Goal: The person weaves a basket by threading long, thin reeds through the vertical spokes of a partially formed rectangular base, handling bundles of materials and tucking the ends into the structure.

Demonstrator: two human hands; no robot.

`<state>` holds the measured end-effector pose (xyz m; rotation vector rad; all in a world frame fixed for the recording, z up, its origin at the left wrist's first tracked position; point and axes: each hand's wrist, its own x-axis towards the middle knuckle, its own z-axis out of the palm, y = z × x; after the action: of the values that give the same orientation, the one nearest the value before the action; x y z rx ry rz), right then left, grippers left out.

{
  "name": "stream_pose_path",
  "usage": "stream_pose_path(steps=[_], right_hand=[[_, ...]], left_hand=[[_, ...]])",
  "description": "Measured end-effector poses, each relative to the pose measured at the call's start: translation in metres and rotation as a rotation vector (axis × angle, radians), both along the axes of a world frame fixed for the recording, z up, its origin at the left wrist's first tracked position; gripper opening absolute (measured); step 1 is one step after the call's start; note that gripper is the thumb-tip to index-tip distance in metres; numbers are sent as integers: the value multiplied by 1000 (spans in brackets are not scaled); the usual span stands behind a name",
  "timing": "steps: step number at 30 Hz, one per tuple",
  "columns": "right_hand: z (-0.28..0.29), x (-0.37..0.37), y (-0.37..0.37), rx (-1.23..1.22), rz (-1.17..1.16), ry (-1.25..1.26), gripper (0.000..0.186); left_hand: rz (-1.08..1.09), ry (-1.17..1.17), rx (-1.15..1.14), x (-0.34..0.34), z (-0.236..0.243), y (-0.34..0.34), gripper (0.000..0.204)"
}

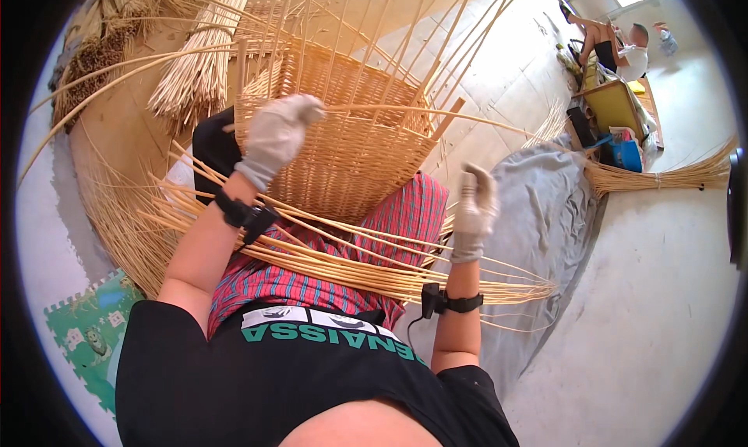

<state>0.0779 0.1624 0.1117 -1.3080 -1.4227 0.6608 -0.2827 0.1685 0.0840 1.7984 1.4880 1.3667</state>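
Observation:
A half-woven wicker basket (335, 155) leans against my knees, its long upright stakes fanning out at the far side. My left hand (279, 131), in a pale work glove, is at the basket's left side with its fingers closed. From that hand a weaving cane (467, 118) runs rightward across the basket and past its right corner. My gloved right hand (476, 213) is raised to the right of the basket, below this cane, fingers apart and holding nothing. Across my lap, over a red striped cloth (405, 213), lies a bundle of loose canes (335, 269).
Tied cane bundles stand at the far left (199, 73) and lie at the right (670, 173). A grey sheet (538, 213) covers the floor to my right. Another person (623, 53) sits at the far right, near a blue bag (626, 152). A green foam mat (93, 338) lies at left.

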Motion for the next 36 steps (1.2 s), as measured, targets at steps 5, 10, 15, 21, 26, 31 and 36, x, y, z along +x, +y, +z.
stream_pose_path(steps=[5,10,15,21,26,31,36], right_hand=[[0,-54,3,-239,392,613,22],[16,7,38,-22,27,662,19],[-25,52,57,-6,-102,692,18],[-32,54,70,-25,-100,829,17],[-55,55,83,-206,-64,867,17],[-39,51,87,-202,51,682,19],[2,14,140,91,94,245,12]], left_hand=[[-476,-66,-517,83,15,-1,16],[-144,23,-487,74,26,19,29],[55,122,-260,87,-16,20,60],[71,328,-276,88,-18,19,67],[104,-99,-452,96,-7,32,45],[93,-30,-116,134,6,68,24],[-110,-220,-778,151,0,80,28]])
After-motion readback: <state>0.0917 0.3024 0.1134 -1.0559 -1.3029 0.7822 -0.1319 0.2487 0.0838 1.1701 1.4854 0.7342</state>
